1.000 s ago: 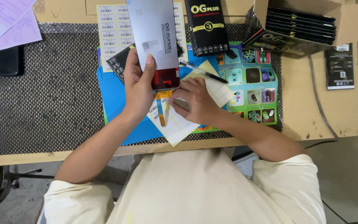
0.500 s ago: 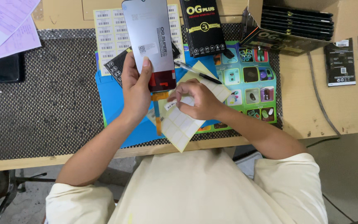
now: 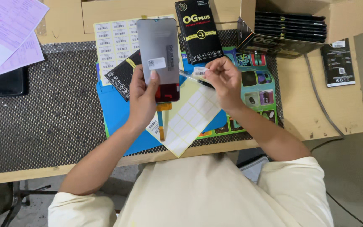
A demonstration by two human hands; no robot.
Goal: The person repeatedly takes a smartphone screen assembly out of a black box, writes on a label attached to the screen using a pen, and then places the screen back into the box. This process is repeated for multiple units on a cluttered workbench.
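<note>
Head view: left hand [image 3: 143, 98] clamped on the lower half of an upright grey screen panel [image 3: 158, 54], long axis running away from the body, thumb across its face. Right hand [image 3: 225, 82] just to the panel's right, fingertips pinched on a small white label [image 3: 199, 70], held level with the panel's middle, above the peeled label sheet [image 3: 190, 117].

head cam only | looks straight down from above wearer | close, arm's reach over desk [image 3: 324, 122] edge | torso at bottom of frame | no 2nd view to overlap
</note>
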